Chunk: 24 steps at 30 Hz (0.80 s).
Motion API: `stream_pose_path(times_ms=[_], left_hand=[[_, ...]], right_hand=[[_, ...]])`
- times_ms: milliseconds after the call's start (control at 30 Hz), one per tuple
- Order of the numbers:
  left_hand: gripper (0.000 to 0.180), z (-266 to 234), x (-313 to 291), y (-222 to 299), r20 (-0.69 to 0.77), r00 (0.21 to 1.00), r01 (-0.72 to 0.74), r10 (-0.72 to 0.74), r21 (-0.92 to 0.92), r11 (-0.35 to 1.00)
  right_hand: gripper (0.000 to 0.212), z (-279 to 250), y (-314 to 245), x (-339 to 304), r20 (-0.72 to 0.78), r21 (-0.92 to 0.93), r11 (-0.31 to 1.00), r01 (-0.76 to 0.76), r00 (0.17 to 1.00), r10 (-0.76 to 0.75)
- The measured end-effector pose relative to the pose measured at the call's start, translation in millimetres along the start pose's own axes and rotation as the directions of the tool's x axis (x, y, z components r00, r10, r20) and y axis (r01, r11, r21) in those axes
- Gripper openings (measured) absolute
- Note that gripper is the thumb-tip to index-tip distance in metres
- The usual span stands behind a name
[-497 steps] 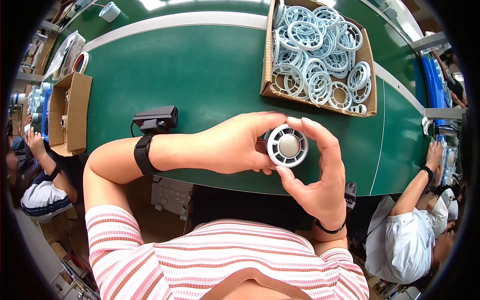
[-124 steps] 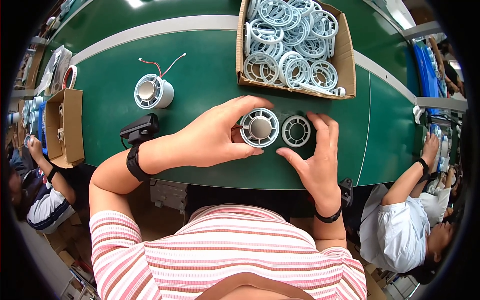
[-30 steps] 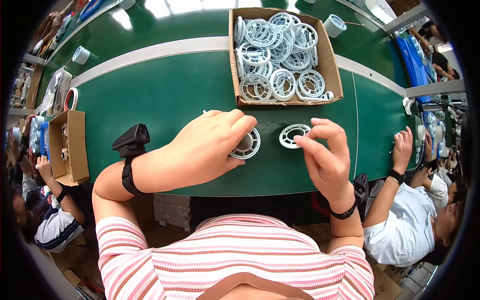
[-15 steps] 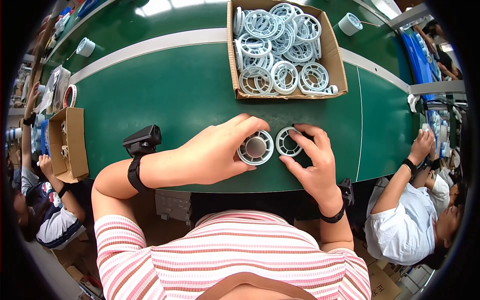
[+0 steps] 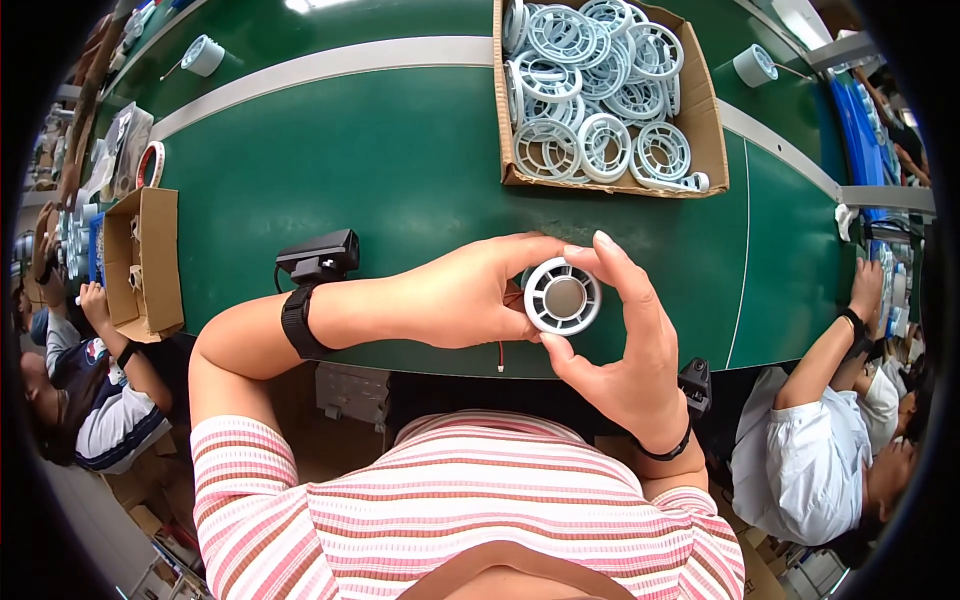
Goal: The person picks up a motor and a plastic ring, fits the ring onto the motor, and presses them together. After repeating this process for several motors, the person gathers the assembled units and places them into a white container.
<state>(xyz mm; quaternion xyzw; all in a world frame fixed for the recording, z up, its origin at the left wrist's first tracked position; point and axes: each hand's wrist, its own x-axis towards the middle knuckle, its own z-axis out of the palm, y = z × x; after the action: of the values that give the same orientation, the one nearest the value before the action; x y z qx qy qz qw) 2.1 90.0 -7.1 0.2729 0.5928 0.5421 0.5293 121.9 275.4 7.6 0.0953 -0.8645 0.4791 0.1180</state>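
Observation:
My left hand (image 5: 490,290) is closed on the left side of a small round motor-like part with a silver disc centre (image 5: 565,297). A white spoked ring (image 5: 592,322) surrounds that disc, with dark gaps between the spokes. Around the ring curves my right hand (image 5: 635,335), its thumb at the lower rim and fingertips at the upper rim; the index finger is lifted. A thin dark reddish wire (image 5: 501,352) with a small white end hangs beneath my left hand. How the ring sits on the part underneath cannot be made out.
Ahead on the green table (image 5: 350,150), a cardboard box (image 5: 715,150) holds many pale blue-white spoked rings. Another cardboard box (image 5: 160,265) and a tape roll (image 5: 150,165) are at left. White cylindrical parts (image 5: 203,56) lie beyond the pale strip. Co-workers sit on both sides.
My right hand has brought the white spoked ring leftward onto the silver-centred part in my left hand. The two were apart before. The whole view has shifted slightly, and the wire now shows.

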Motion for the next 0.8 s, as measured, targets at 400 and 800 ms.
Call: stream_pose_path(times_ms=[400,800], left_hand=[[0.066,-6.5,-1.2,-0.9,0.040,0.999,-0.033,0.029,0.118,0.992],[0.067,-23.1,-4.8,11.7,0.205,0.953,0.292,-0.221,-0.442,0.848]], right_hand=[[0.070,-9.6,5.9,1.1,0.114,-0.018,0.997,-0.068,0.991,0.070],[0.072,-11.0,5.9,1.4,0.128,-0.055,0.997,-0.052,0.990,0.058]])
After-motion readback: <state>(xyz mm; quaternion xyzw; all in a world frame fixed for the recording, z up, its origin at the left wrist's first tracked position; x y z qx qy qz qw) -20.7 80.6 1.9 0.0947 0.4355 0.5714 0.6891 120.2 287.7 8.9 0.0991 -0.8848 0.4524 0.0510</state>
